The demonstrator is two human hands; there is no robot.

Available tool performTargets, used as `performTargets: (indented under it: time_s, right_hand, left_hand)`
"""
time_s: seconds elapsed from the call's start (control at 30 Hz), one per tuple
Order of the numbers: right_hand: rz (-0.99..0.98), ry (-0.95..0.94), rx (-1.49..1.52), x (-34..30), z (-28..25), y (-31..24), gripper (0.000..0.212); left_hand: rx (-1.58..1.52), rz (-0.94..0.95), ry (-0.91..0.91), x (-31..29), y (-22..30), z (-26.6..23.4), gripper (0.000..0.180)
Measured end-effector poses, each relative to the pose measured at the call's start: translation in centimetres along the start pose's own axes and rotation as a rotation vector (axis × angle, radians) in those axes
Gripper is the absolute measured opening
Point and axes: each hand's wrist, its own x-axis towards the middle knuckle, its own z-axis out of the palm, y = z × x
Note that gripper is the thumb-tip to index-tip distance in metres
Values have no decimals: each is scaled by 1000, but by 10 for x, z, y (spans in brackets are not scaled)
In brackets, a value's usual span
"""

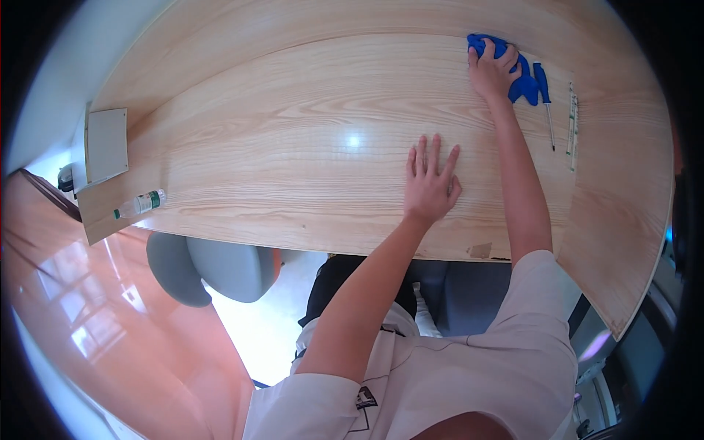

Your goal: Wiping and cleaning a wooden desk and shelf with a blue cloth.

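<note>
My left hand lies flat on the wooden tabletop with its fingers spread, holding nothing. At the far right, my right hand presses down on a crumpled blue cloth, its fingers bent over the fabric. Part of the cloth is hidden beneath that hand, and a loose end trails out to its right. Just beside this end, a screwdriver with a blue handle lies with its metal tip pointing toward me.
Right of the screwdriver, a narrow pale strip with green marks runs along a panel seam. A clear plastic bottle lies on its side at the left end, near a white box-like panel. Grey chairs stand below the table's near edge.
</note>
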Motion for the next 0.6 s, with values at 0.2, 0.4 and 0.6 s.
performTargets:
  time_s: [0.2, 0.4, 0.6]
  right_hand:
    - [-185, 146, 160, -21, -1, 11, 45]
    - [-201, 66, 185, -129, -51, 41, 42]
    - [-33, -41, 160, -268, -108, 56, 43]
  left_hand:
    - [-23, -27, -31, -1, -2, -3, 60]
    - [-12, 3, 5, -2, -4, 2, 59]
    - [-4, 26, 41, 3, -2, 0, 56]
